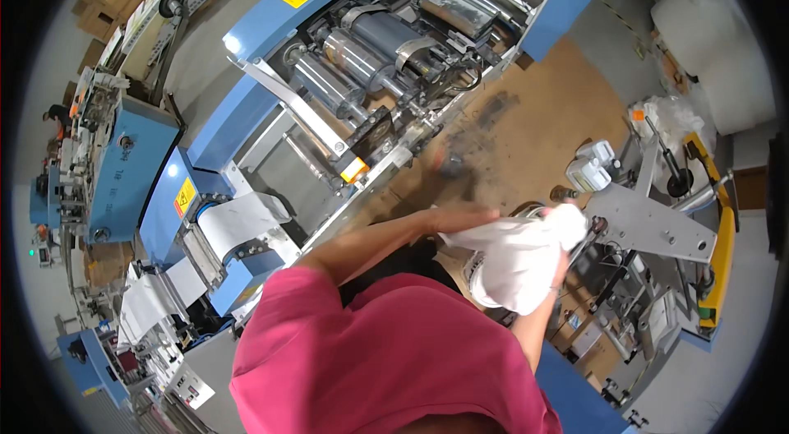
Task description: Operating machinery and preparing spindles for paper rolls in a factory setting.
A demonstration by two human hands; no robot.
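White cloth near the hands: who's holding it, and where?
Both hands grip the white cloth: left hand on its upper-left edge, right hand at the right side, mostly hidden in the folds.

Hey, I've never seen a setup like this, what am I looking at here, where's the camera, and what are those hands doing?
This is one wide fisheye picture from a camera worn on a person's head, looking down, so straight edges bend near the rim. The pink-red shirt at the bottom belongs to the wearer. Both bare arms reach forward: the left hand and the right hand grip a crumpled white cloth or bag between them. Ahead stands a big blue industrial machine with shiny metal rollers and a strip of white sheet material running through its lower left part. Brown cardboard smeared with dark stains covers the floor beside it, with a small white plastic jug standing on it.
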